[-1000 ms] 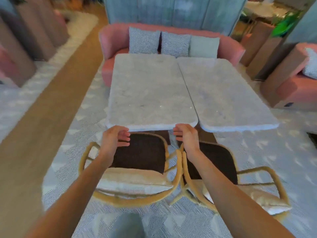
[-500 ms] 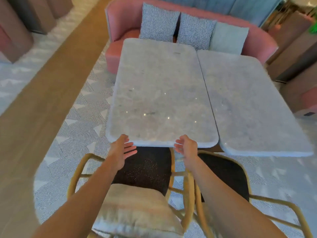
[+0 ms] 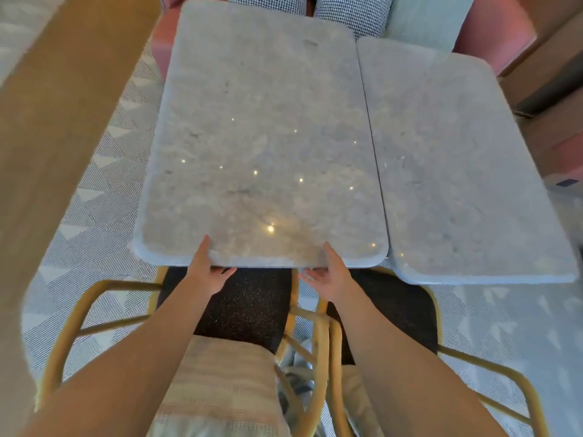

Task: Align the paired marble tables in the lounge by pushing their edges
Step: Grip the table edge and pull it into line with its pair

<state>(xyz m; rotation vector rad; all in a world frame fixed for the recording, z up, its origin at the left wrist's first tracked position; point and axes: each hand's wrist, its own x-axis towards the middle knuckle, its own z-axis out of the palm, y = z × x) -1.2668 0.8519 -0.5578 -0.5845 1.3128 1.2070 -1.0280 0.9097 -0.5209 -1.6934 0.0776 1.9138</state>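
Both hands have closed onto the near edge since a second ago, when they hung curled just short of the marble; half a second ago the fingers were only reaching it — and the view has swung forward and down over the slabs. Left hand [image 3: 206, 272] now takes the near edge of the left marble table [image 3: 258, 146]: thumb lying on top of the slab, fingers tucked beneath the rim, a pinching grip on the stone. Right hand [image 3: 331, 275] does likewise further along the same edge, thumb up on the surface, fingers under. Right marble table [image 3: 457, 171] sits touching its partner along the long seam, but its near edge lies closer to the person than the left one's, and its far edge is stepped likewise — the pair is offset lengthwise. Far ends of both tables reach toward the pink sofa [image 3: 492, 33] with its cushions. Two rattan chairs [image 3: 303, 326] stand under the arms, seats tucked partly beneath the near edges. Step in hand, as I read it: grip established, shift of the left table about to begin. Next move likely calls for drawing that table toward the person, hands even so it does not slew against the seam, until the two near edges run flush; the chairs leave little room.
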